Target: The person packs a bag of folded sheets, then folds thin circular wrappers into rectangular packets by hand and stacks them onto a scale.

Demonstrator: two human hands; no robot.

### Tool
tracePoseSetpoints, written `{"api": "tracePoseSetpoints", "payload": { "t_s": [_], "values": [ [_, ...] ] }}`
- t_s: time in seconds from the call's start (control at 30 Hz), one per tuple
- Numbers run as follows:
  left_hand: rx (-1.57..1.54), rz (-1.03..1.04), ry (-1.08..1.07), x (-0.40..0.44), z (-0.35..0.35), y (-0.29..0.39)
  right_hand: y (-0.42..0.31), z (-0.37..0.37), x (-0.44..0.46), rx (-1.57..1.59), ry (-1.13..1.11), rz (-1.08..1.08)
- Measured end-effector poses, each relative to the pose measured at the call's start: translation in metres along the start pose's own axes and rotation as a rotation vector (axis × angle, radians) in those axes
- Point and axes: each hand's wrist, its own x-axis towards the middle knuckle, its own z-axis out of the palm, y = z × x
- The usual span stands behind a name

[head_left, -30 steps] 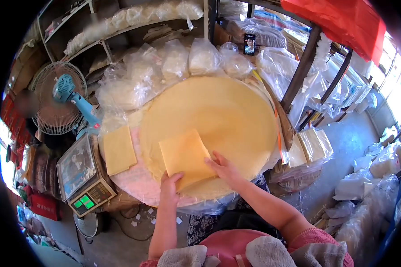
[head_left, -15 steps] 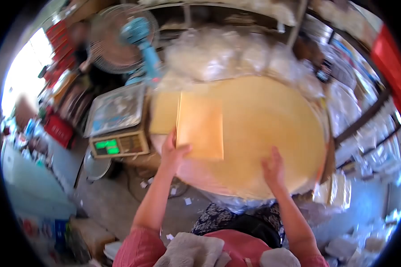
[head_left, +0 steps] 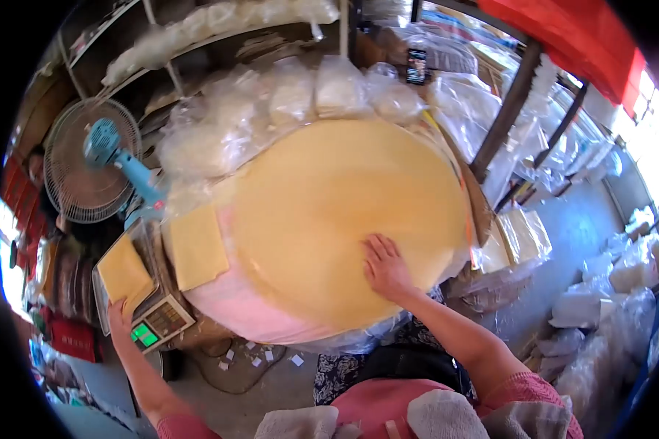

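Observation:
My left hand (head_left: 118, 319) is closed on the near corner of a folded yellow sheet (head_left: 124, 269), which rests on the scale (head_left: 165, 318) at the left. The scale's green display is lit beside that hand. My right hand (head_left: 386, 268) lies with its fingers spread on the large round stack of thin yellow sheets (head_left: 329, 197) in the middle. Between the scale and the round stack, another folded yellow piece (head_left: 196, 246) lies on the pink cloth (head_left: 260, 314).
A blue fan (head_left: 124, 161) stands at the upper left, with a person partly visible behind it. Filled plastic bags (head_left: 293, 91) line the table's far side. A phone (head_left: 417, 66) stands behind them. Wrapped bundles (head_left: 520, 238) lie at the right.
The folded sheet has moved left from over the round stack onto the scale, with my left hand on it. My right hand let go of it and came down on the stack.

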Motion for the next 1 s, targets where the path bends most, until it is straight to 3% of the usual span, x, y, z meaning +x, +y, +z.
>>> {"api": "tracePoseSetpoints", "payload": {
  "t_s": [0.03, 0.1, 0.2, 0.27, 0.33, 0.43, 0.57, 0.73, 0.83, 1.0],
  "values": [
    [-0.231, -0.206, 0.026, 0.013, -0.006, -0.014, 0.0, 0.0, 0.0, -0.011, -0.003, -0.013],
    [-0.161, -0.38, 0.075, 0.024, -0.011, -0.01, -0.001, 0.0, -0.001, -0.011, 0.011, -0.012],
    [1.054, -0.154, 0.739, 0.006, 0.057, 0.078, -0.003, -0.001, 0.0, 0.005, 0.018, -0.005],
    [0.64, 0.146, 0.671, 0.014, 0.075, 0.062, -0.004, -0.002, -0.001, 0.009, 0.012, 0.0],
    [0.621, 0.321, 0.625, -0.021, 0.169, 0.14, -0.004, -0.005, 0.001, 0.004, 0.005, -0.009],
    [0.366, 0.285, 0.446, -0.069, 0.275, 0.197, 0.001, 0.0, -0.002, 0.018, 0.042, -0.035],
    [0.15, 0.244, 0.271, -0.126, 0.363, 0.236, 0.016, 0.001, -0.007, 0.166, -0.011, -0.056],
    [0.046, 0.219, 0.126, -0.167, 0.4, 0.222, 0.012, -0.031, -0.029, 0.321, -0.171, -0.203],
    [-0.015, 0.127, 0.082, -0.184, 0.402, 0.241, -0.016, -0.055, -0.033, 0.298, -0.287, -0.174],
    [-0.051, 0.073, 0.07, -0.2, 0.403, 0.245, -0.031, -0.043, -0.032, 0.146, -0.249, -0.368]
  ]
}}
